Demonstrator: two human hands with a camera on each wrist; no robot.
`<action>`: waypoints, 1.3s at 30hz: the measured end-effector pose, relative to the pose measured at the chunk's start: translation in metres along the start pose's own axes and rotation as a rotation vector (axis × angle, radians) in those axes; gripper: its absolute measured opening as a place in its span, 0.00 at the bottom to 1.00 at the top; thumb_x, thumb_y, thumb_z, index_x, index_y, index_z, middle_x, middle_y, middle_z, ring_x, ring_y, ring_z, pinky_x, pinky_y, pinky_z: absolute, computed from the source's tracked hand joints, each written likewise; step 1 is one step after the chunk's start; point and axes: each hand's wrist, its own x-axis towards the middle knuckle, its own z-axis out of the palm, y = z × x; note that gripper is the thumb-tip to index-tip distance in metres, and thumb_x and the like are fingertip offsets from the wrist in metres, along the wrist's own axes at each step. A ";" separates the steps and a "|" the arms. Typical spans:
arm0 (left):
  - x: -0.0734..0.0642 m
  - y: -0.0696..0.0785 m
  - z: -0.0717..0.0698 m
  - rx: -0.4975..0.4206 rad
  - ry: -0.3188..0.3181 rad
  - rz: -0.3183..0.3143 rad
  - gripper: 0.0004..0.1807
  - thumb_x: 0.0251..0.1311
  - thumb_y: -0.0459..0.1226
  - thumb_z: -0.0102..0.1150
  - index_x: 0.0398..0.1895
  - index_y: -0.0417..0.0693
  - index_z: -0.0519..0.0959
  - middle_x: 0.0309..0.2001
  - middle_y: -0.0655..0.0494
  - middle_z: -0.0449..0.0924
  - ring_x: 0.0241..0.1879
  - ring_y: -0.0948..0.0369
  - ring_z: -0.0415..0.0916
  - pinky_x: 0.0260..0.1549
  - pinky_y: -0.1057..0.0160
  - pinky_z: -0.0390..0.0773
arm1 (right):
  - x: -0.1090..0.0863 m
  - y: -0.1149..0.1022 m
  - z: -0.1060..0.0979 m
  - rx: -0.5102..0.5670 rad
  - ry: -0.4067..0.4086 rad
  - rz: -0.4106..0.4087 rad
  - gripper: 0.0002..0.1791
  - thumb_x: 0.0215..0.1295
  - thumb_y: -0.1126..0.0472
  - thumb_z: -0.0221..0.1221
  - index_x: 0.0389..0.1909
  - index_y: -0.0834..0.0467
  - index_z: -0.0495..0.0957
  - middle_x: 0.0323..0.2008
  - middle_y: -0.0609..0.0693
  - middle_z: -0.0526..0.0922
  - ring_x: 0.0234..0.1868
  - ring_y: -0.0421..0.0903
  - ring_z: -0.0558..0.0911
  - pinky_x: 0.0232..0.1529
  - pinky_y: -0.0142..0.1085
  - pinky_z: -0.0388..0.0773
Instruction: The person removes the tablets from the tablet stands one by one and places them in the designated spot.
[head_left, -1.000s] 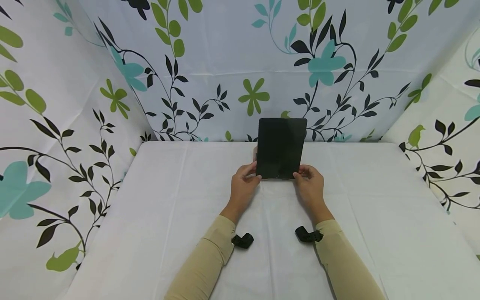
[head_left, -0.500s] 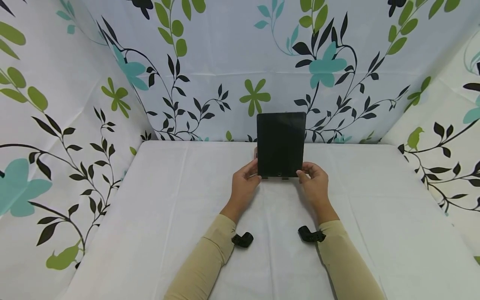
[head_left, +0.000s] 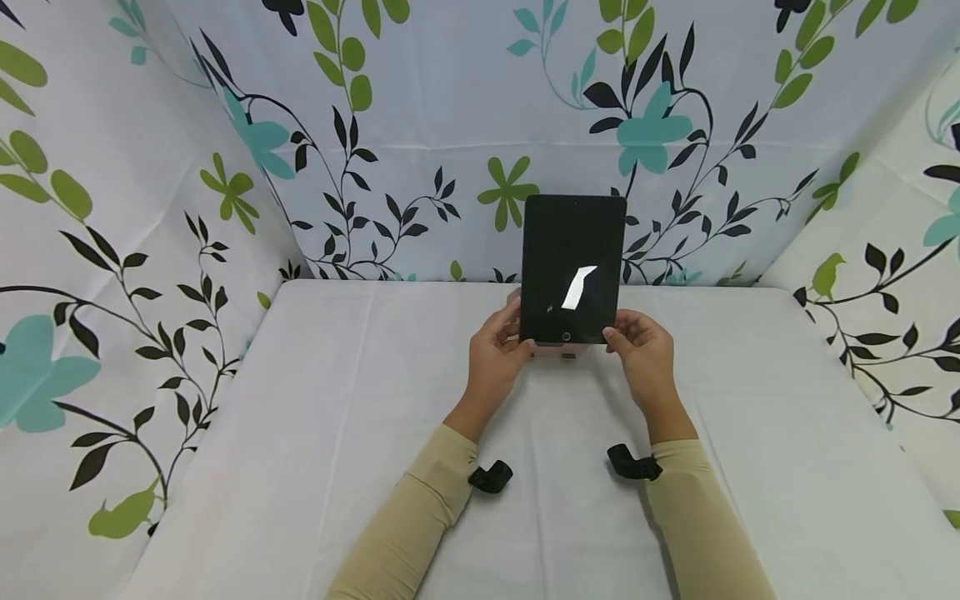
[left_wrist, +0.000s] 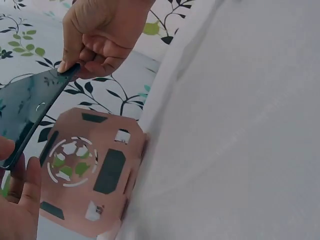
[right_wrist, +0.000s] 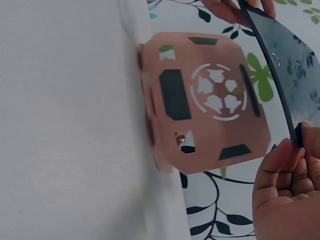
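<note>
Both hands hold a black tablet (head_left: 572, 258), its dark screen facing me and a round button at its lower edge. My left hand (head_left: 495, 357) pinches the lower left corner. At the lower right corner, my right hand (head_left: 647, 352) grips with thumb in front and fingers behind. Behind the tablet a pink stand (head_left: 558, 351) is mostly hidden in the head view. Both wrist views show this pink stand (right_wrist: 202, 152) upright on the table, its panel having a football-shaped cutout and dark pads. The tablet is apart from the panel there.
A white cloth covers the table (head_left: 405, 400). Patterned curtains (head_left: 450, 100) with leaves and flowers hang behind it and along both sides. Black wrist cameras sit at both sleeve cuffs.
The tablet has risen and come closer, shifting slightly right, held by both hands throughout. More of the pink stand's base now shows beneath it. A bright reflection has appeared on the screen.
</note>
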 end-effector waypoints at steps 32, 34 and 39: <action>-0.004 0.027 0.008 -0.145 -0.030 -0.058 0.34 0.63 0.22 0.61 0.73 0.47 0.70 0.61 0.42 0.76 0.51 0.63 0.80 0.42 0.73 0.82 | -0.001 -0.032 -0.024 0.187 -0.125 -0.102 0.31 0.66 0.79 0.58 0.70 0.60 0.72 0.37 0.45 0.78 0.35 0.36 0.83 0.40 0.27 0.85; -0.005 0.027 0.009 -0.134 -0.026 -0.063 0.35 0.63 0.22 0.62 0.73 0.46 0.70 0.61 0.41 0.76 0.51 0.62 0.80 0.43 0.73 0.82 | -0.002 -0.033 -0.024 0.188 -0.128 -0.095 0.31 0.66 0.79 0.58 0.70 0.60 0.72 0.37 0.45 0.79 0.35 0.37 0.83 0.40 0.27 0.85; -0.003 0.028 0.014 -0.138 -0.043 -0.073 0.35 0.62 0.21 0.61 0.73 0.47 0.71 0.61 0.43 0.76 0.53 0.58 0.80 0.44 0.73 0.82 | -0.003 -0.033 -0.030 0.181 -0.111 -0.093 0.31 0.65 0.80 0.58 0.70 0.62 0.72 0.35 0.45 0.79 0.35 0.37 0.84 0.40 0.26 0.85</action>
